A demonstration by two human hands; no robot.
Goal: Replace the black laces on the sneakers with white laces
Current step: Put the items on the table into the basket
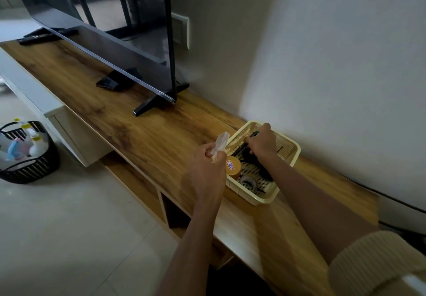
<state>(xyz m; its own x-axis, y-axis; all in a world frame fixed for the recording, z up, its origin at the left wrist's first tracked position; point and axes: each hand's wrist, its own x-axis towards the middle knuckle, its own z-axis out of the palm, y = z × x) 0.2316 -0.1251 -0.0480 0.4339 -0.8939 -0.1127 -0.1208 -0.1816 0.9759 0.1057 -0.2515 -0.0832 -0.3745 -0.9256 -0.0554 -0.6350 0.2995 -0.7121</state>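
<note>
Nearest you, the ribbed sleeve (pixel 373 263) of your right arm is cut off at the frame's corner. Both forearms reach forward over the wooden shelf (pixel 143 134).

Your left hand (pixel 208 157) pinches a small pale packet (pixel 221 142) between thumb and fingers, just left of the basket (pixel 297 150). Its long axis runs up and away toward the basket rim. It may hold the white laces, but the contents are too blurred to tell.

Your right hand (pixel 262 141) is down inside the basket. Its fingers are curled round a dark stick (pixel 239 149) that slants toward you and leftward. So the right hand is the nearer one for anything in there.

Below its wrist lies a dark tangle (pixel 253 159), partly hidden by the arm. You can't tell whether that is black lace. An orange jar (pixel 232 167) and a tape roll (pixel 248 181) sit at the basket's near end.

The sneakers are nowhere in view. Farther left stands the TV (pixel 115 42).
</note>
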